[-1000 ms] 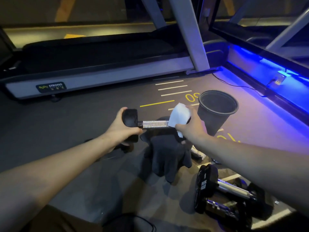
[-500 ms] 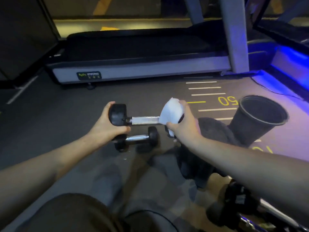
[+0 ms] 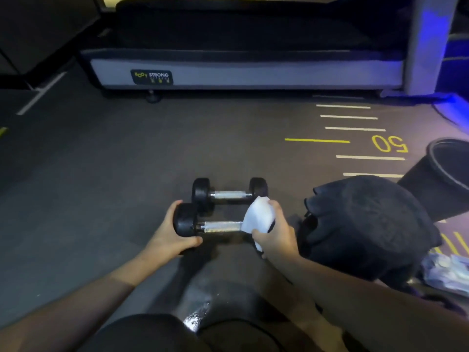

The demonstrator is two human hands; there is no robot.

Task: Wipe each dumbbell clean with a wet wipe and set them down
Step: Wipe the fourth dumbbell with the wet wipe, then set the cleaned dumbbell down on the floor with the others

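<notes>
While hands grip dumbbell (image 3: 218, 226), second dumbbell (image 3: 229, 193) just beyond, black towel (image 3: 368, 224) right

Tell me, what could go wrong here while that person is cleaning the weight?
The left hand grips only one end of the held dumbbell; it could slip and drop onto the second dumbbell lying just beyond it, or pinch fingers between the two. The right hand presses the wet wipe over the other end, so that grip may be slick. A wet-looking shiny patch near the person might also be slippery.

"BODY STRONG" on treadmill (image 3: 228, 72); "50" on floor (image 3: 152, 153)
</notes>
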